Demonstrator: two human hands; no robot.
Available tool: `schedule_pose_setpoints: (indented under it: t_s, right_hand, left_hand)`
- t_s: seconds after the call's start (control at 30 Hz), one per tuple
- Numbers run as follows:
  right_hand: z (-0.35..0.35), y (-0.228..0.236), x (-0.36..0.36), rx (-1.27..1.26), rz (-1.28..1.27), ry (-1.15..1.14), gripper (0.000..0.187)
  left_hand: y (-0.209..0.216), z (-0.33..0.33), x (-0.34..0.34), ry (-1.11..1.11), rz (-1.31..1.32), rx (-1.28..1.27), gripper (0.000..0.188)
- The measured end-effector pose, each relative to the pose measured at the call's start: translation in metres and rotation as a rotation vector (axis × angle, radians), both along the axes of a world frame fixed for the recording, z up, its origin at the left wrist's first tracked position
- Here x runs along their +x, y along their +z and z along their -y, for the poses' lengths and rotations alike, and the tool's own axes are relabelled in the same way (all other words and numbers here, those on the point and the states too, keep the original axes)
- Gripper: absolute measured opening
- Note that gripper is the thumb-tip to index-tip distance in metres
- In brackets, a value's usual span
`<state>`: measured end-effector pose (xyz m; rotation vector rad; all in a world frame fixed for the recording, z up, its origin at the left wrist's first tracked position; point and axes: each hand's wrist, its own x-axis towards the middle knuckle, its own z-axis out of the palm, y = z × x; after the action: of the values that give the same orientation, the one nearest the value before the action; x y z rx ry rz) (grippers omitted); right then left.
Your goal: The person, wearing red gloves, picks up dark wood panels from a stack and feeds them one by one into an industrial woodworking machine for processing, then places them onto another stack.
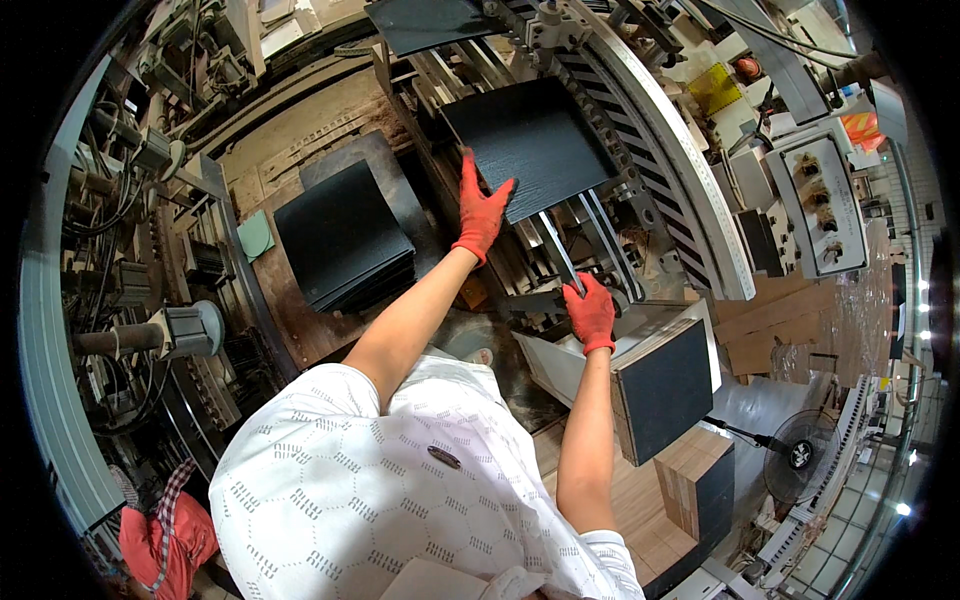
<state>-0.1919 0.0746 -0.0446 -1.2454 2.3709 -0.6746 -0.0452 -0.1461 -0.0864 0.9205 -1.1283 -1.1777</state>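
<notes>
Panel (540, 140), single, black and glossy, lay on metal rails (558, 248) just ahead of the left hand (482, 215), whose forefinger and thumb were spread at its near left edge; I couldn't tell whether hidden fingers gripped underneath. The right hand (590, 315), likewise red-gloved, curled its fingers by one rail's end, any pinch unclear. Two rails ran bare between the panel's near edge and these fingers. Left of the left fingers, across a gap, stood one stack of black sheets (345, 230); far right of both hands, one control box (818, 200).
</notes>
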Motion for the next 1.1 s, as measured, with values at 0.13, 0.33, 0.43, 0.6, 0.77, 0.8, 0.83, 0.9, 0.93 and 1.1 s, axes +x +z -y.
schedule_pose_setpoints:
  t_s: [0.13, 0.33, 0.43, 0.6, 0.77, 0.8, 0.83, 0.9, 0.93, 1.1]
  right_hand:
    - [-0.001, 0.002, 0.000, -0.008, -0.007, 0.009, 0.032]
    - [-0.001, 0.005, 0.002, 0.002, 0.003, 0.003, 0.032]
    - [0.001, 0.005, 0.002, 0.021, 0.025, -0.004, 0.033]
    - [-0.001, 0.002, 0.000, 0.013, 0.013, -0.004, 0.033]
    - [-0.001, 0.005, 0.002, 0.003, 0.043, -0.008, 0.033]
    - [0.000, 0.006, 0.002, 0.005, 0.019, -0.012, 0.033]
    - [0.000, 0.006, 0.002, 0.007, -0.004, -0.018, 0.033]
    - [0.001, 0.007, 0.003, -0.002, -0.008, -0.009, 0.033]
    - [0.003, 0.008, 0.004, -0.011, -0.013, 0.007, 0.033]
    - [-0.001, -0.003, -0.001, -0.003, 0.024, -0.017, 0.033]
  left_hand:
    - [0.003, -0.003, 0.003, -0.019, 0.256, 0.020, 0.088]
    - [-0.003, 0.001, -0.001, -0.018, 0.130, 0.004, 0.096]
    - [-0.009, 0.003, 0.000, -0.028, 0.030, 0.073, 0.103]
    - [0.019, 0.001, 0.008, -0.005, 0.039, 0.005, 0.110]
    - [0.047, 0.014, 0.037, -0.182, 0.912, 0.125, 0.122]
    - [0.050, 0.012, 0.036, -0.185, 0.913, 0.124, 0.122]
    - [0.054, 0.009, 0.035, -0.176, 0.862, 0.168, 0.122]
    - [0.047, 0.007, 0.031, -0.160, 0.810, 0.212, 0.123]
    - [0.026, 0.007, 0.028, -0.075, 0.764, 0.300, 0.121]
    - [0.004, -0.010, 0.037, -0.067, 0.631, 0.342, 0.105]
